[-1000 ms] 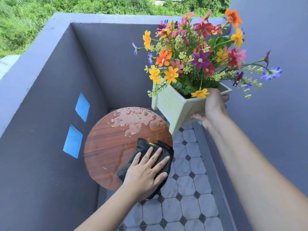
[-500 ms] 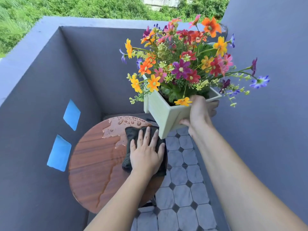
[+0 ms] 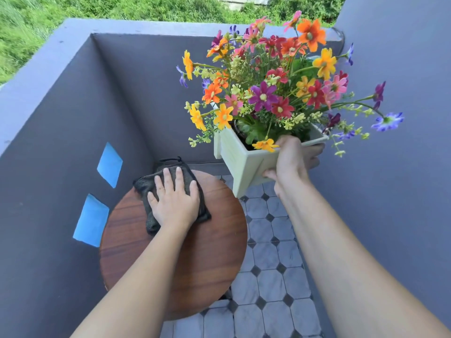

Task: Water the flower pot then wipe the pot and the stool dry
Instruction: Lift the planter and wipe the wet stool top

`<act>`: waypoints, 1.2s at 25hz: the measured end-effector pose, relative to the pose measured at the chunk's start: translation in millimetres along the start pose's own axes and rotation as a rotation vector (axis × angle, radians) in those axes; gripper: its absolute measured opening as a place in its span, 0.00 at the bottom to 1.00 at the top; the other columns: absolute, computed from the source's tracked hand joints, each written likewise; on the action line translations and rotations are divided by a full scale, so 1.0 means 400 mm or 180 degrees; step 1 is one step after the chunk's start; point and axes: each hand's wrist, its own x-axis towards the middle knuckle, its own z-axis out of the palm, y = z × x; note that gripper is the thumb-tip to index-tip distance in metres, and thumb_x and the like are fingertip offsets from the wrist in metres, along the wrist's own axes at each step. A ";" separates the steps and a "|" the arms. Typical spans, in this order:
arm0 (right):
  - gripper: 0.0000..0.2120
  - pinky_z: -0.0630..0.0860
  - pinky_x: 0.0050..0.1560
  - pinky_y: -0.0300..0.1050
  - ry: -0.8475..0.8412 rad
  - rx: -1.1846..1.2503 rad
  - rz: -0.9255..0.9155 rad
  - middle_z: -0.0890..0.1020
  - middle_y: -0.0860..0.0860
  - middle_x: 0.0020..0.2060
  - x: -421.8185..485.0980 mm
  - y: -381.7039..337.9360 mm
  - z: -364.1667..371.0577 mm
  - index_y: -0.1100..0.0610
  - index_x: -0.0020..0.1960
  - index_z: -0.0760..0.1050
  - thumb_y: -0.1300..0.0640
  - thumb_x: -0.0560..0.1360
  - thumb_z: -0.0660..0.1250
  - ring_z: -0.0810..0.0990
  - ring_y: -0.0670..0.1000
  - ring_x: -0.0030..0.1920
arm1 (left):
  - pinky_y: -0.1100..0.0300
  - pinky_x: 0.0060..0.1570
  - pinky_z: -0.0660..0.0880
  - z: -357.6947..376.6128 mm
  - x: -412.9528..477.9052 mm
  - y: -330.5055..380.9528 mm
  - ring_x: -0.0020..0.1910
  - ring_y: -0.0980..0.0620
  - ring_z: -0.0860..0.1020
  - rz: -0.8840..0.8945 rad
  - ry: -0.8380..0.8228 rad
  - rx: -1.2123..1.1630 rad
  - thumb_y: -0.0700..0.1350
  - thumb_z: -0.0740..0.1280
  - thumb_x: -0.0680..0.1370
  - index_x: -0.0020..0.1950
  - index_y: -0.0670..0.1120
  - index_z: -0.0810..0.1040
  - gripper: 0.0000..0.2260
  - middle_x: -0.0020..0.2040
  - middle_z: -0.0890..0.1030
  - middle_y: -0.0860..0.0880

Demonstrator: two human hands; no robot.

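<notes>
1. The left hand (image 3: 174, 203) lies flat, fingers straight, pressing a dark fuzzy cloth (image 3: 148, 185) onto the far edge of the round wood-grain stool (image 3: 207, 252).
2. The right hand (image 3: 290, 162) grips the rim of the square pale-green flower pot (image 3: 240, 162), held tilted in the air just right of the stool, above the octagon-tiled floor (image 3: 268, 284).

Stool (image 3: 210, 252) glossy wood; cloth (image 3: 146, 185) fuzzy dark.

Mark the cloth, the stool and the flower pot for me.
cloth (image 3: 142, 185): head view, bare corner at its left end.
stool (image 3: 214, 240): head view, bare wooden seat top.
flower pot (image 3: 230, 154): head view, pale side wall.
</notes>
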 end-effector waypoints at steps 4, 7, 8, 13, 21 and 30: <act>0.37 0.81 0.39 0.55 -0.0056 -0.0027 0.0037 0.61 0.54 0.67 -0.026 -0.004 0.005 0.55 0.75 0.48 0.61 0.71 0.62 0.70 0.56 0.48 | 0.44 0.73 0.45 -0.024 -0.015 -0.075 0.77 0.48 0.44 -0.0409 0.0063 -0.0046 0.60 0.45 0.79 0.78 0.54 0.48 0.28 0.79 0.46 0.51; 0.37 0.79 0.34 0.50 -0.0069 -0.0016 0.0019 0.61 0.54 0.67 -0.044 0.001 0.012 0.54 0.75 0.48 0.60 0.70 0.62 0.71 0.58 0.53 | 0.43 0.73 0.45 -0.039 -0.036 -0.123 0.77 0.47 0.44 -0.0640 0.0100 -0.0088 0.60 0.45 0.79 0.78 0.53 0.48 0.28 0.79 0.46 0.49; 0.37 0.78 0.32 0.48 -0.0073 -0.0017 0.0001 0.61 0.55 0.68 -0.048 0.004 0.015 0.54 0.75 0.48 0.60 0.70 0.62 0.71 0.59 0.55 | 0.43 0.73 0.45 -0.043 -0.048 -0.136 0.77 0.46 0.43 -0.0715 0.0102 -0.0099 0.60 0.45 0.79 0.78 0.52 0.48 0.28 0.79 0.46 0.49; 0.39 0.79 0.32 0.48 -0.0132 -0.0040 -0.0002 0.60 0.55 0.68 -0.076 0.012 0.028 0.53 0.76 0.46 0.60 0.70 0.61 0.70 0.60 0.60 | 0.41 0.72 0.46 -0.046 -0.135 -0.195 0.77 0.43 0.44 -0.1015 0.0127 -0.0132 0.60 0.45 0.79 0.78 0.52 0.46 0.29 0.79 0.46 0.47; 0.39 0.79 0.35 0.50 -0.0164 -0.0012 0.0019 0.60 0.54 0.68 -0.096 0.024 0.031 0.55 0.76 0.47 0.60 0.69 0.61 0.72 0.59 0.58 | 0.37 0.68 0.56 -0.011 -0.335 -0.205 0.77 0.39 0.47 -0.1174 0.0096 -0.0251 0.62 0.47 0.78 0.78 0.49 0.50 0.31 0.79 0.49 0.44; 0.42 0.78 0.33 0.47 -0.0023 0.0078 -0.0007 0.60 0.54 0.70 -0.091 0.011 0.003 0.54 0.77 0.42 0.59 0.70 0.61 0.72 0.59 0.58 | 0.45 0.61 0.67 -0.001 -0.472 -0.171 0.71 0.36 0.57 -0.1094 -0.0284 -0.1100 0.70 0.49 0.73 0.78 0.53 0.48 0.38 0.78 0.37 0.47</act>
